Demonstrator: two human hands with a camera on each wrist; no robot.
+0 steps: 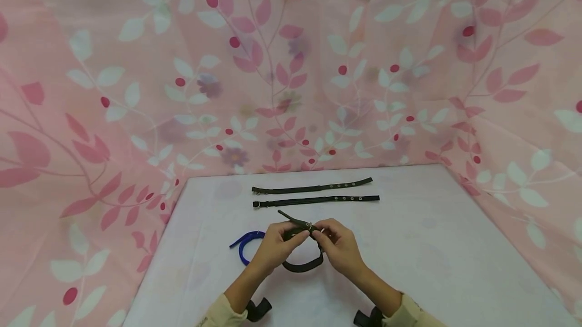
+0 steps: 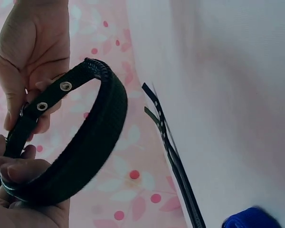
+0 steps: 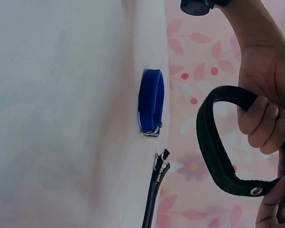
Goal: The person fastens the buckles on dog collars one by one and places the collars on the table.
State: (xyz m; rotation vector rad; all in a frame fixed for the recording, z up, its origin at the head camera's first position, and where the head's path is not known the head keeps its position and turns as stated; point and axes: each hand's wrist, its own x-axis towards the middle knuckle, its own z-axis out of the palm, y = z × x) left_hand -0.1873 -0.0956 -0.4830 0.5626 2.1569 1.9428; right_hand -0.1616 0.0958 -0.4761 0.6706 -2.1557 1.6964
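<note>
**One dark looped strap (image 1: 303, 268) held between finger and thumb**

Both hands pinch it: the left hand (image 1: 282, 242) grips one side near its metal fitting (image 1: 310, 226), and the right hand (image 1: 338, 247) grips the other side close by, thumbs nearly meeting. A narrow tail sticks out beyond the fingers. Seen closer, the band is a wide, smoothly rounded curve of matte, woven-looking material with a ridged, stitched patch, narrowing to a flatter end set with shiny round eyelets (image 2: 66, 86).

Just beside the left hand, on the white table cover (image 1: 432, 246), a bright blue band (image 3: 148, 99) forms another ring, with a glinting wire-like buckle (image 3: 150, 133). Farther back, two slim dark straps, an upper one (image 1: 291, 190) and a lower one (image 1: 295, 202), lie nearly parallel and apart, eyelets toward their right ends. Behind hangs pink fabric (image 1: 318, 114) printed with leaves and red dots.
</note>
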